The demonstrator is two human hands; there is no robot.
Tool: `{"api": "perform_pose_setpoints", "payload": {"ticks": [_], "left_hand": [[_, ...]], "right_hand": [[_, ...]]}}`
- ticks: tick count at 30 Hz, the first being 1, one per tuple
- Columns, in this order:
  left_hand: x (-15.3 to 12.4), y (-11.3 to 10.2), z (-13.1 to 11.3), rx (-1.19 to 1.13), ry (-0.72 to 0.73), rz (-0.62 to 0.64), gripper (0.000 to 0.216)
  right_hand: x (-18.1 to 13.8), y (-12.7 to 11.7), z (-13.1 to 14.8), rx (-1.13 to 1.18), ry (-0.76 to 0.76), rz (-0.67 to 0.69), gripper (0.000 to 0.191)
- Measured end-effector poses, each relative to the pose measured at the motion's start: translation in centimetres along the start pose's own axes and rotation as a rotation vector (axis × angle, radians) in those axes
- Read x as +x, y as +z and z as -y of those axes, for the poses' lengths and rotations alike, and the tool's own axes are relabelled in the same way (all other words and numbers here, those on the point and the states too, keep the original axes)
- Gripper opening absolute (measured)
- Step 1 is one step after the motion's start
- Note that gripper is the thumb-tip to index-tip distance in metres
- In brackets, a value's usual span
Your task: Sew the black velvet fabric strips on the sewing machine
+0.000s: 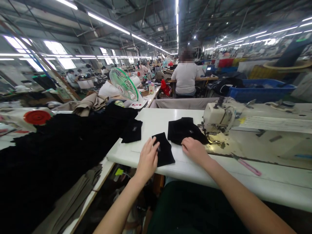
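My left hand point(148, 157) lies with its fingers stretched out over the left edge of a small black fabric piece point(166, 151) at the table's front edge. My right hand point(194, 150) has its fingers curled together at the near edge of another black fabric piece point(181, 128), which bears a small light label. That piece reaches to the needle area of a white sewing machine point(215, 118). A third labelled black piece point(133, 131) lies farther left, against a large heap of black fabric point(60, 156). My right fingertips are partly hidden.
Pink-handled thread snips point(248, 166) lie on the white table point(156, 118) to the right. A green-rimmed fan point(124, 84) stands behind the heap. Ahead sits a person in a white shirt point(185, 78); a blue bin point(263, 91) stands at the right.
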State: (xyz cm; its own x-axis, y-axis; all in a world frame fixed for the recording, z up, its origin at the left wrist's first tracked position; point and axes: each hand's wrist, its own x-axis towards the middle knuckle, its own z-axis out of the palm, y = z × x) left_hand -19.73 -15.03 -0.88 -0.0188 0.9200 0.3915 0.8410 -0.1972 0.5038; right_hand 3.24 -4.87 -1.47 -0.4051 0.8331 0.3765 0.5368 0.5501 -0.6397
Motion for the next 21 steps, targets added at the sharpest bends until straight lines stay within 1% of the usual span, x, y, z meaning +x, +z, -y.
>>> {"api": "perform_pose_setpoints", "payload": {"ticks": [1, 2, 3, 5, 8, 10, 12, 14, 15, 16, 18, 19, 20, 21], "left_hand": [[-0.1, 0.0, 0.0, 0.049, 0.096, 0.094, 0.04], [-0.1, 0.0, -0.2, 0.086, 0.141, 0.174, 0.037], [0.0, 0.1, -0.5, 0.123, 0.146, 0.228, 0.035], [0.6, 0.7, -1.5, 0.198, 0.097, 0.251, 0.036], [2.0, 2.0, -3.1, 0.213, 0.027, 0.226, 0.033], [3.0, 3.0, -3.7, 0.113, -0.036, 0.164, 0.035], [4.1, 3.9, -3.9, -0.058, -0.122, 0.065, 0.044], [5.3, 4.3, -3.8, -0.209, -0.202, -0.019, 0.062], [6.0, 4.3, -3.8, -0.254, -0.21, -0.051, 0.071], [6.6, 4.0, -3.9, -0.28, -0.186, -0.079, 0.078], [8.0, 3.0, -4.4, -0.312, -0.055, -0.117, 0.085], [8.7, 2.4, -4.8, -0.34, 0.018, -0.124, 0.082], [9.5, 1.6, -5.4, -0.39, 0.073, -0.111, 0.074], [10.2, 0.9, -5.9, -0.474, 0.088, -0.091, 0.061]], "right_hand": [[0.1, -0.4, -0.1, 0.021, 0.029, -0.026, 0.008], [0.4, -0.8, -0.3, 0.043, 0.065, -0.057, 0.008], [0.8, -1.2, -0.3, 0.069, 0.105, -0.089, 0.011], [1.7, -2.0, -0.4, 0.133, 0.185, -0.154, 0.019], [3.2, -3.2, -0.2, 0.244, 0.267, -0.236, 0.03], [4.0, -4.0, 0.2, 0.306, 0.287, -0.285, 0.034], [4.3, -5.0, 0.9, 0.353, 0.283, -0.324, 0.036], [4.4, -6.0, 1.7, 0.387, 0.26, -0.341, 0.036], [4.3, -6.4, 2.1, 0.4, 0.244, -0.338, 0.035], [4.3, -6.7, 2.6, 0.411, 0.226, -0.326, 0.034], [4.2, -7.4, 3.6, 0.431, 0.194, -0.286, 0.033], [4.2, -7.6, 4.1, 0.434, 0.177, -0.256, 0.032], [4.2, -7.9, 4.6, 0.433, 0.154, -0.229, 0.031], [4.4, -8.1, 5.1, 0.432, 0.122, -0.213, 0.03]]}}
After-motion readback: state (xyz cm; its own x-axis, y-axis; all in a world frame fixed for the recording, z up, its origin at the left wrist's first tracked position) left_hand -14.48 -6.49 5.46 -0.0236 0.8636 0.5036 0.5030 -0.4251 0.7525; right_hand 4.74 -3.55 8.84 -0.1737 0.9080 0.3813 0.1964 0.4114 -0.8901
